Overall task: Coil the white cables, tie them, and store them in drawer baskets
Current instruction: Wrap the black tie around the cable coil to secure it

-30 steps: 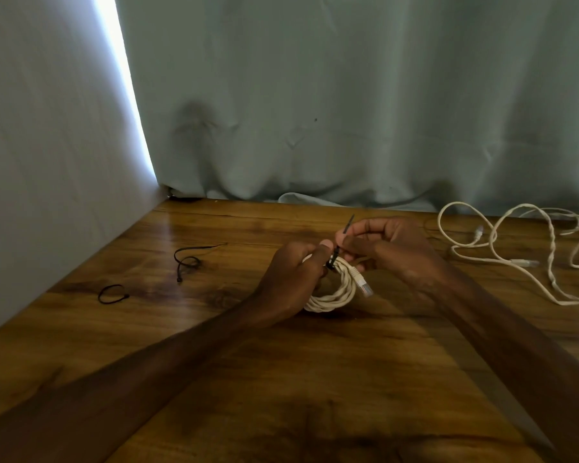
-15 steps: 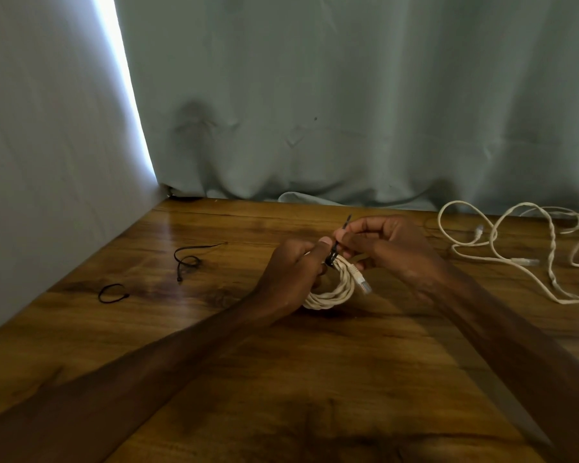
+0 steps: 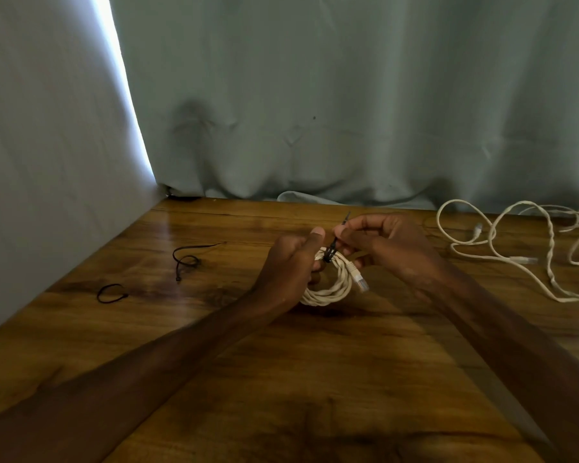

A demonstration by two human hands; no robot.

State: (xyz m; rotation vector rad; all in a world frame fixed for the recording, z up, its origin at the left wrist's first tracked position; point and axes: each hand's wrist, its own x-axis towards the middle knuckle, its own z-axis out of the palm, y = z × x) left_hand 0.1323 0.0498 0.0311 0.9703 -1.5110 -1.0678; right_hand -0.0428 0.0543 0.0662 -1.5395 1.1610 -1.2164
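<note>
A coiled white cable (image 3: 331, 289) sits upright on the wooden table (image 3: 315, 379), its clear plug hanging at the right. My left hand (image 3: 291, 265) grips the coil's left side, thumb raised. A black tie (image 3: 330, 251) is looped around the top of the coil. My right hand (image 3: 381, 245) pinches the tie's free tail, which sticks up past my fingers. Loose white cables (image 3: 522, 248) lie uncoiled at the right of the table.
Two spare black ties lie on the left of the table, one long and looped (image 3: 188, 259), one a small closed ring (image 3: 111, 293). Pale curtain cloth (image 3: 315, 111) hangs along the back and left edges of the table.
My right hand has drawn the tie's tail a little up and right. The loop sits tighter on the coil. My left thumb has lifted off the tie.
</note>
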